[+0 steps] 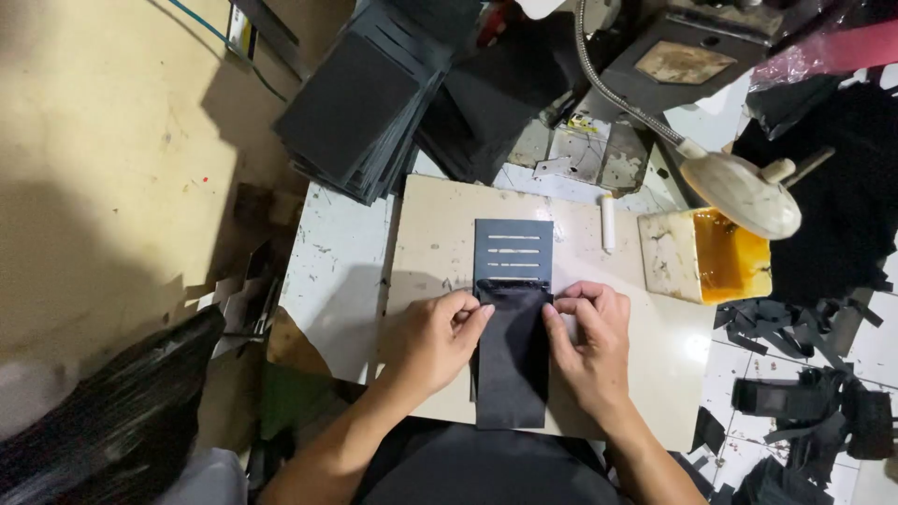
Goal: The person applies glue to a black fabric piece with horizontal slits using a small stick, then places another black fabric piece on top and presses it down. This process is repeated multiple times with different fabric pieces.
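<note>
Left hand (435,335) and right hand (587,337) each pinch the dark fabric strip (512,360) over the slotted panel (513,251).

On the bench (337,281) lies a pale work board (430,243), and on it a dark slotted panel (513,248) with pale horizontal slits. Both hands press a black fabric strip (510,360) against the panel's lower edge: the left hand (438,339) pinches its left top corner, the right hand (589,341) its right top corner. The strip hangs over the board's near edge. A white stick (608,223) lies just right of the panel, near a yellow-stained glue box (706,254). A stack of dark panels (360,108) sits behind the board.
</note>
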